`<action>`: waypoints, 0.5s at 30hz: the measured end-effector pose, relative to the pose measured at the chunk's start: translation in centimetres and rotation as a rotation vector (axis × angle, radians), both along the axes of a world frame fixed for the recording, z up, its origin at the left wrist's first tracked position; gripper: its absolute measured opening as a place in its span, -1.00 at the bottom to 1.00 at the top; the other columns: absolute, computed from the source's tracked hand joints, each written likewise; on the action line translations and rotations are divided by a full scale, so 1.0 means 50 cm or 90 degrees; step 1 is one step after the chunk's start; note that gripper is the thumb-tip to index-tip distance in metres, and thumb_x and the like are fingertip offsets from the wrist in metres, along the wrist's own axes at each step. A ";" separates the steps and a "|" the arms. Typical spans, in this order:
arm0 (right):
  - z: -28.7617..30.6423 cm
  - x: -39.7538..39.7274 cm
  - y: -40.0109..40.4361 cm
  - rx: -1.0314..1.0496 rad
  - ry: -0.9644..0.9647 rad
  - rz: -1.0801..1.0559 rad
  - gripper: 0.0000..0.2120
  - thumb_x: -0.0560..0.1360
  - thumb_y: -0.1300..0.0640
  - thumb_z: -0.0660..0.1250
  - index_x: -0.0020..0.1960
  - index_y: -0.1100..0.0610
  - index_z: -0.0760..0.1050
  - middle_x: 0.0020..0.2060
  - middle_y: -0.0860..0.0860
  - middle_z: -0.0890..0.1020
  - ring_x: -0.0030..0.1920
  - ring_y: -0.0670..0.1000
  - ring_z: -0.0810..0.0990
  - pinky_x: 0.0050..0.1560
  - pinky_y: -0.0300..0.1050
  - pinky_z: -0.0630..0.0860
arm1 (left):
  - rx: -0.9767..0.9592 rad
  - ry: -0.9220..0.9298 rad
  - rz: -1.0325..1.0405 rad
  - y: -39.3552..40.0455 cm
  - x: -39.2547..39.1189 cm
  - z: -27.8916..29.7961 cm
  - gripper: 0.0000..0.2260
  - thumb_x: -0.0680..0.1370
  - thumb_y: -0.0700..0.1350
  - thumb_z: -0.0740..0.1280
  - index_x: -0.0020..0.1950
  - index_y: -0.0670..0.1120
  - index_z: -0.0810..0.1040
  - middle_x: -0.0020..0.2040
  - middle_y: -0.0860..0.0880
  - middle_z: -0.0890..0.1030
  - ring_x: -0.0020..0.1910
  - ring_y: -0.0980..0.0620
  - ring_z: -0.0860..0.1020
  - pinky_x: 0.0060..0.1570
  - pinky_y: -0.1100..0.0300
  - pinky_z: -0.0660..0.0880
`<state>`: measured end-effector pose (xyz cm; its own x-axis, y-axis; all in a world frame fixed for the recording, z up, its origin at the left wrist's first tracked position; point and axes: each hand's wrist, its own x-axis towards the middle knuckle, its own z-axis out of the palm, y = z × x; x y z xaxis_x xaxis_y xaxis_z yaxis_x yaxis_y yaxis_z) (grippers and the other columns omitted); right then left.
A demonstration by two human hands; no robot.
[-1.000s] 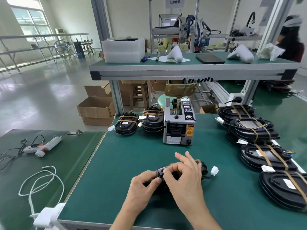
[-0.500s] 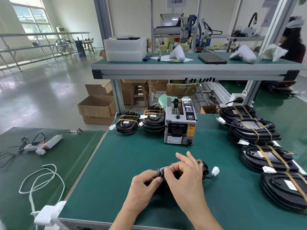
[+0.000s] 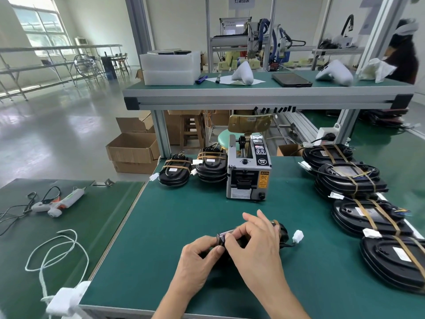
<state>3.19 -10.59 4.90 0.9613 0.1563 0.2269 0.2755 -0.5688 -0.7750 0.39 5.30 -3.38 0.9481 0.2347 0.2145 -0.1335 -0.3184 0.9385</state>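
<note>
Side bench, far left: glue gun [image 3: 57, 202] lying flat. White cord [image 3: 57, 249] lies in loops nearer the front edge.

Main bench [image 3: 184, 215], back left: two black strapped bundles [image 3: 176, 172] side by side, just left of the tape dispenser [image 3: 248, 171].

Left hand [image 3: 197, 259]: fingers curled round the near-left end of the black part [image 3: 283, 233], thumb tip up against the end of a tape strip [image 3: 222, 238].

Part sits low over the mat at front centre, mostly hidden by both hands; cannot tell if it touches the mat.

Right hand [image 3: 255, 245]: thumb and forefinger pinch the tape strip on top of the part, other fingers lifted and spread.

White connector [image 3: 298, 236] on a short lead, just right of the part, on the mat.

Right edge: row of larger black strapped stacks [image 3: 368, 215], well apart from the hands.
</note>
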 end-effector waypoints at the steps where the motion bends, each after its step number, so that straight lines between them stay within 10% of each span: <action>1: -0.003 0.000 -0.001 0.007 -0.008 -0.001 -0.75 0.48 0.04 0.47 -0.27 -0.09 0.44 0.30 -0.15 0.54 0.60 -0.10 0.18 0.59 -0.09 -0.22 | -0.001 0.001 -0.001 0.000 0.000 -0.001 -0.78 0.61 0.08 0.42 0.14 0.03 0.77 0.03 -0.04 0.76 0.04 -0.12 0.67 0.12 -0.10 0.58; 15: -0.029 -0.002 0.013 0.072 -0.049 -0.030 -0.72 0.50 0.11 0.50 -0.16 -0.08 0.39 0.21 -0.21 0.51 0.59 -0.09 0.19 0.61 0.04 -0.14 | -0.002 0.007 0.001 0.000 0.002 -0.003 -0.76 0.58 0.09 0.42 0.16 0.06 0.77 0.07 0.01 0.76 0.10 -0.04 0.69 0.20 -0.06 0.58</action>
